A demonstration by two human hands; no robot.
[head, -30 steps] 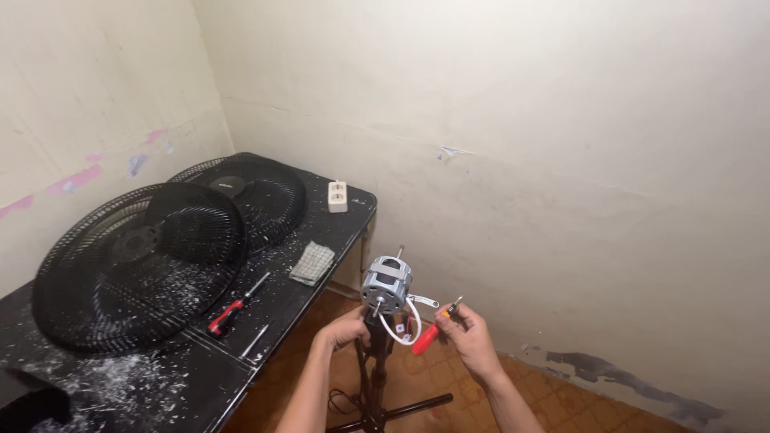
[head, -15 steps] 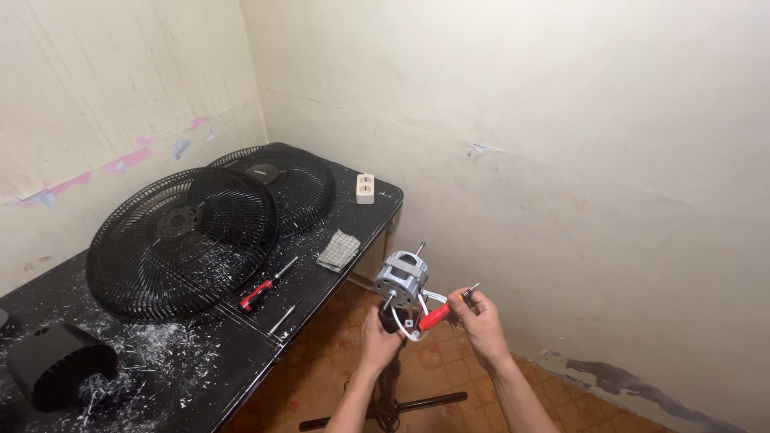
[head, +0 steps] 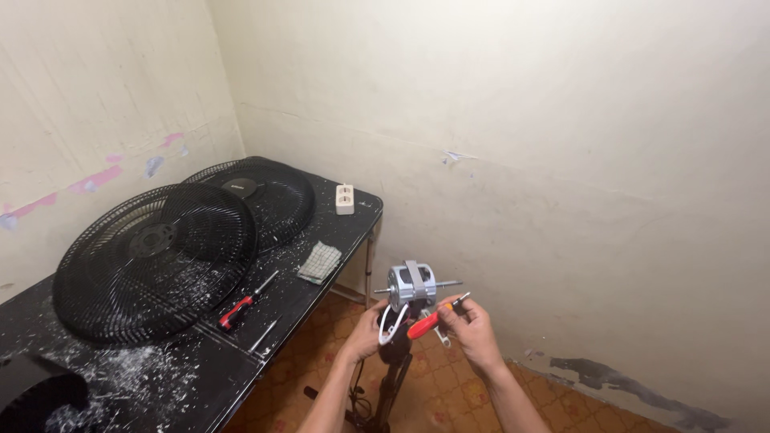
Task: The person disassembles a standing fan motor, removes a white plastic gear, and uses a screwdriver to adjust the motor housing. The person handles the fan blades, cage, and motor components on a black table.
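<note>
Head view: the left hand (head: 367, 330) grips under the motor (head: 411, 285) atop its stand. The right hand (head: 473, 329) pinches a red screwdriver (head: 429, 321) just beside it. Brace the motor firmly, seating the tip squarely.

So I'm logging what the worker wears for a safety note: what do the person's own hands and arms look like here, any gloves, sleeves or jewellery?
Both are bare. The left hand and right hand wear no gloves, and both forearms show uncovered down to the picture's lower edge, with no sleeve in view. No watch, bracelet or ring is visible, though the fingers are too small to rule out a thin ring.
</note>
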